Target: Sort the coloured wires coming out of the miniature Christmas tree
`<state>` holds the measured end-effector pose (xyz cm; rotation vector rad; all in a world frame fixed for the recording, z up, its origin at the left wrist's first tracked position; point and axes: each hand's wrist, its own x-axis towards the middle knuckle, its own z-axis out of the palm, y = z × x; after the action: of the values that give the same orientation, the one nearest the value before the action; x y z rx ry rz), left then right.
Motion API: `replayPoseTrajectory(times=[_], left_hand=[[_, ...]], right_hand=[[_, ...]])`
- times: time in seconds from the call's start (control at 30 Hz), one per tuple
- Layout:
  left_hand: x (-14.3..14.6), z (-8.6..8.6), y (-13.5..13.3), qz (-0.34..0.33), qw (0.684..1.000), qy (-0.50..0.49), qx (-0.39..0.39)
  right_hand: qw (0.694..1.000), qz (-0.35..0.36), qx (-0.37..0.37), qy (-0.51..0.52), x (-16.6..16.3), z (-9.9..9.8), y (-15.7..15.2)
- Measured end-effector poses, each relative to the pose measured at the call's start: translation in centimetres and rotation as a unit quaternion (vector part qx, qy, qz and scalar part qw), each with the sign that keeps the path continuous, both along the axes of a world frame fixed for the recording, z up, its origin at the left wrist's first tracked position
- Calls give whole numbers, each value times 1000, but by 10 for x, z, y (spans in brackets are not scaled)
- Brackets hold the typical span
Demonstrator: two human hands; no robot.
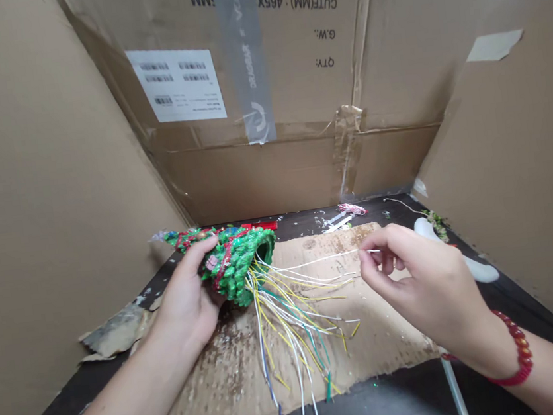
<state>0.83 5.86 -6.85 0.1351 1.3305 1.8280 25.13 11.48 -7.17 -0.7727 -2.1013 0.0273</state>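
A green Christmas-tree model (pixel 236 265), decorated with red trim, lies tilted on its side with its open base facing right. My left hand (pixel 187 297) grips it from below and around its middle. A loose bundle of white, yellow, green and blue wires (pixel 293 312) spills from the base down over a cardboard sheet (pixel 217 387). My right hand (pixel 408 272) pinches the end of one white wire (pixel 322 257), which runs taut back to the model. A red bead bracelet (pixel 515 353) circles my right wrist.
Cardboard walls (pixel 45 194) stand at the left, back and right of a dark tabletop (pixel 408 399). A red strip (pixel 259 226), small white sticks (pixel 338 222) and a white shaped piece (pixel 467 259) lie near the back and right. A white rod (pixel 454 390) lies front right.
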Motion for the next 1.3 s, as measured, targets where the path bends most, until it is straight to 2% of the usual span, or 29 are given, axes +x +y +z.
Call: replayPoseTrajectory(times=[0.07,0.17,0.27,0.4,0.53,0.9,1.13,1.23,1.3], left_hand=[[0,1,1,0,1000,-2,0],[1,1,2,0,1000,-2,0],[0,0,3,-2,1000,1,1],[-1,-2,3,-3,1000,3,0],[0,-2,2,-3,1000,7,-1],[-2,-3,2,-5,1000,17,-2],[-4,-5,1,-14,1000,11,8],[-2,-3,1,-12,1000,9,10],[-1,-1,1,-7,1000,7,8]], right_hand=[[1000,-17,-12,-13,1,1,1],[995,-1,-93,-39,4,3,1],[976,33,-168,-134,6,3,1],[934,53,-200,-290,3,-3,2],[907,53,-194,-370,2,-9,5],[884,-19,-178,-432,2,-1,4],[877,-76,-156,-448,6,1,4],[882,-71,-150,-440,6,2,2],[894,-29,-165,-415,5,3,-2]])
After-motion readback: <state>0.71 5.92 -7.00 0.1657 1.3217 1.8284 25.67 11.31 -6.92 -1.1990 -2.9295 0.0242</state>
